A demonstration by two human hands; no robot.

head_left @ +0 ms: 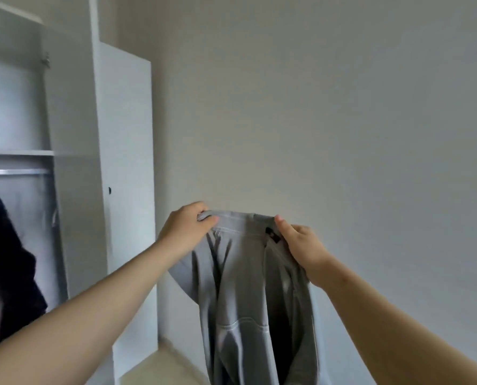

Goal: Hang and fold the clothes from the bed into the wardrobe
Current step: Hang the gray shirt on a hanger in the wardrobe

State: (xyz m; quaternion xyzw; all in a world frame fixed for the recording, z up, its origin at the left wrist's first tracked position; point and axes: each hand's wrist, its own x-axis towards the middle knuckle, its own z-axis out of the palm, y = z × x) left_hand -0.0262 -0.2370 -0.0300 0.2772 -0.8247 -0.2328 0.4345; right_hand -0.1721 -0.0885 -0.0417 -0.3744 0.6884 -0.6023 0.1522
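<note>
A grey garment (242, 295) hangs in the air in front of me, held up by its top edge. My left hand (188, 230) grips the left end of that edge. My right hand (301, 248) pinches the right end, beside a small dark label. The cloth falls in folds past the bottom of the frame. The white wardrobe (73, 162) stands open at the left, with a shelf and a metal hanging rail (15, 171) inside. A dark garment (6, 273) hangs in it below the rail. The bed is out of view.
The wardrobe's open door (126, 190) juts out between the wardrobe interior and my hands. A plain grey wall (343, 120) fills the right side. A strip of pale floor (170, 365) shows at the bottom.
</note>
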